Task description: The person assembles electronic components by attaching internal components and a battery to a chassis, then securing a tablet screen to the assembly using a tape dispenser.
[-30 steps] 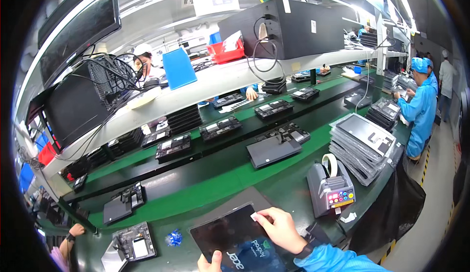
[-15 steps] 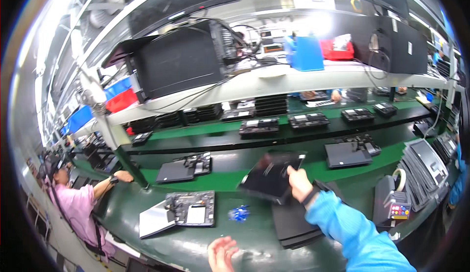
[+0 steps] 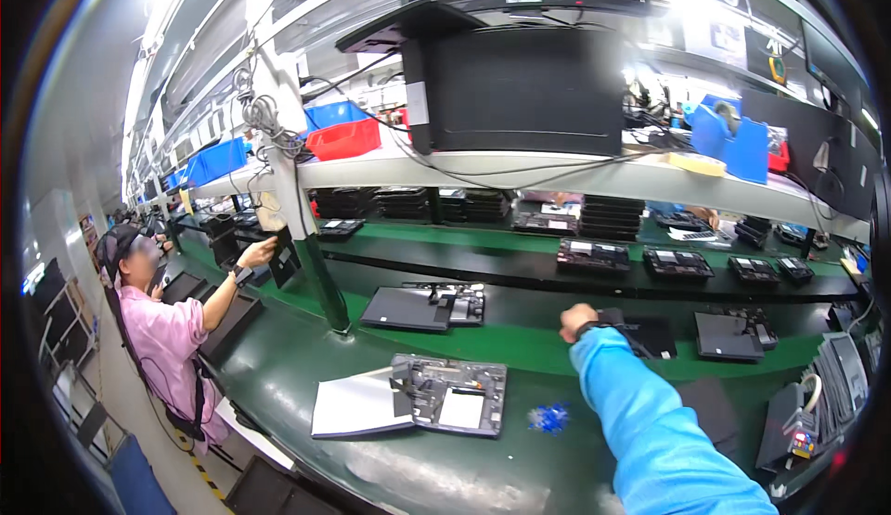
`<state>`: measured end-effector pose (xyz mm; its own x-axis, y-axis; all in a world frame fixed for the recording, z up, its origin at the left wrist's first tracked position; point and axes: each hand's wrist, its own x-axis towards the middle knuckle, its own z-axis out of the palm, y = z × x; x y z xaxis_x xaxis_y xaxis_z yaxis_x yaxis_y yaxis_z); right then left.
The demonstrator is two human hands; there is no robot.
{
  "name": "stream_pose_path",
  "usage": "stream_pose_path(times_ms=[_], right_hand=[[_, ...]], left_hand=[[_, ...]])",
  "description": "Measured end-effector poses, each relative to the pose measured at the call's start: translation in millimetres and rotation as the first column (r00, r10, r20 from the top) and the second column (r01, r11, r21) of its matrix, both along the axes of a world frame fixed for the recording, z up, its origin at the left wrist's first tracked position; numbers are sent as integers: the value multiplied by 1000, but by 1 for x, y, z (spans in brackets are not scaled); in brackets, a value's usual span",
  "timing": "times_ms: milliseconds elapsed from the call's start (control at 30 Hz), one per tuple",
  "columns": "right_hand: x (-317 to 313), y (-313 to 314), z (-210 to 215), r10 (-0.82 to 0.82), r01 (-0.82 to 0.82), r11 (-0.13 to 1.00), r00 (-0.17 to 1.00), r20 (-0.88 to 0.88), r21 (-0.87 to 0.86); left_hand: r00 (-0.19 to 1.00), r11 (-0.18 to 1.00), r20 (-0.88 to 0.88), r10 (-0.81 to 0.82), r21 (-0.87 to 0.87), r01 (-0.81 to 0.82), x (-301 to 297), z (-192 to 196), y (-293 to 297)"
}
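My right hand [image 3: 577, 322] is stretched out over the far green belt with its fingers curled together, and nothing shows in them. Behind the wrist, to its right, a flat black panel [image 3: 652, 337] lies on the belt, partly covered by my sleeve. My left hand is out of view. On the near green bench sits an opened laptop base [image 3: 478, 380] with its circuit board exposed, and a pale panel [image 3: 360, 405] lies against its left side. A small heap of blue pieces [image 3: 548, 418] is beside it. More black panels [image 3: 707, 410] lie right of my forearm.
Another laptop assembly [image 3: 408, 307] rests on the belt at left, one more [image 3: 729, 335] at right. A green post [image 3: 323, 283] rises from the bench edge. A tape dispenser [image 3: 784, 422] stands at right. A co-worker in pink [image 3: 167, 329] works at left.
The black panel held in my right hand is now on the belt, out of its fingers. My left hand has left the view. The view has turned left.
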<state>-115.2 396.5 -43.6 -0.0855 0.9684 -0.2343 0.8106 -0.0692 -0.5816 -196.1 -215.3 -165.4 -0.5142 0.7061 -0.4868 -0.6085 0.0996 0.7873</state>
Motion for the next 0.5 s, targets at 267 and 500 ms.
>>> stream_pose_path(times_ms=[267,500], right_hand=[[-219,62,-82,96,-76,988,984,-147,134],[-272,145,-145,23,12,997,899,-437,77]], left_hand=[[966,993,255,49,-113,-21,-6,-119,-3],[929,947,260,262,-253,-196,-34,-97,35]])
